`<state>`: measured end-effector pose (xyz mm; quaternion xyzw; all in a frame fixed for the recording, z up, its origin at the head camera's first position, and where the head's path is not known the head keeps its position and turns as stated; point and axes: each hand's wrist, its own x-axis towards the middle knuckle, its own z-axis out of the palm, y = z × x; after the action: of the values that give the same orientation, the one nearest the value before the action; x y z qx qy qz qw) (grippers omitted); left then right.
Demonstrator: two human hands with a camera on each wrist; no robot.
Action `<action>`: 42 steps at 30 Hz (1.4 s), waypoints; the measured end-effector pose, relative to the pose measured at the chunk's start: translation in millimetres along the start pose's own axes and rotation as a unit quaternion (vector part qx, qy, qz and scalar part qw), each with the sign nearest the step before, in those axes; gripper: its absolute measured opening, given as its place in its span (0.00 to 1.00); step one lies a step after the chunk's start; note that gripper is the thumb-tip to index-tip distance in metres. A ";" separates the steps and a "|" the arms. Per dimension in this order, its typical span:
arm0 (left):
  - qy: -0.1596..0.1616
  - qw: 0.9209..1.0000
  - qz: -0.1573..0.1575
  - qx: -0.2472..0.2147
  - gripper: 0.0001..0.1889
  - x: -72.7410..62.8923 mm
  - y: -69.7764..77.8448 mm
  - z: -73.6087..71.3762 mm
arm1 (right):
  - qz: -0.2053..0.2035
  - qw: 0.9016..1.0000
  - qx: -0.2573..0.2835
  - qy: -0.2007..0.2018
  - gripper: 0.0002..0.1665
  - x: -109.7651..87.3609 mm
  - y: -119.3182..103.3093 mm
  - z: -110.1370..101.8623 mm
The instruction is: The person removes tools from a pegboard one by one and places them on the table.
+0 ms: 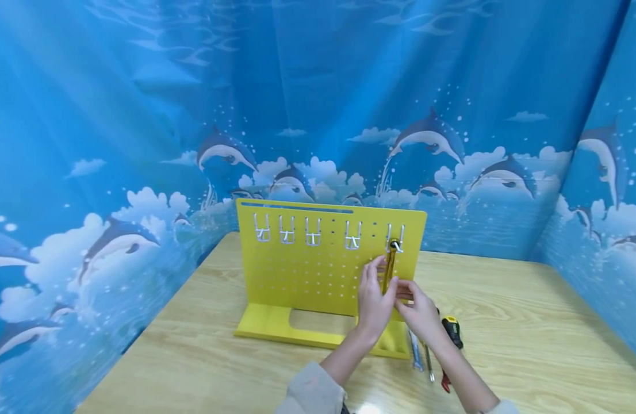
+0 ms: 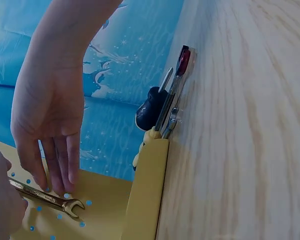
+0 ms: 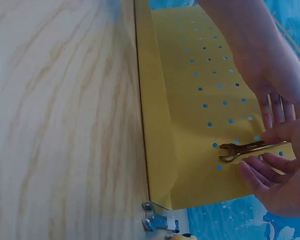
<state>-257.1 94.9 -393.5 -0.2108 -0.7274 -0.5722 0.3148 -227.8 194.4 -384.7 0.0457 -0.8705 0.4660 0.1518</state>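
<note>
A gold combination wrench [image 1: 388,270] hangs from the rightmost hook of a yellow pegboard [image 1: 297,276], its ring end over the prong and its open jaw end [image 2: 72,206] low against the board. My left hand [image 1: 375,302] pinches the shaft between thumb and fingers, though its grip is partly hidden in the left wrist view. Close on the other side is my right hand [image 1: 420,313], its fingers [image 2: 65,162] long and fairly straight, the tips near the wrench. Whether those tips touch it, I cannot tell.
More wire hooks [image 1: 353,237] line the board's top. Right of its base lie a blue-silver wrench [image 1: 416,351], a thin metal shaft [image 1: 429,365], a black-and-yellow handle [image 1: 452,330] and a red-handled tool [image 1: 445,382]. A dolphin-print curtain [image 1: 307,115] encloses the wooden table [image 1: 504,322].
</note>
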 end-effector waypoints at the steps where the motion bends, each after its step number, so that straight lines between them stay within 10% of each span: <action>1: -0.002 1.000 -0.001 0.003 0.25 -0.7 -0.2 0.3 | 0.000 1.000 -0.007 -0.002 0.21 0.5 0.6 0.9; 26: -0.054 0.989 -0.078 -0.117 0.34 9.5 23.5 -2.4 | -0.037 0.998 0.016 -0.056 0.20 -27.5 8.8 -18.4; 42: -0.083 0.985 -0.074 -0.133 0.36 1.1 40.0 -14.2 | -0.067 0.991 0.049 -0.100 0.22 -51.1 -1.0 -34.6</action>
<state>-228.2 91.4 -362.7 -0.2436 -0.6822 -0.6656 0.1793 -171.3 219.2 -381.6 0.1581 -0.8521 0.4903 0.0922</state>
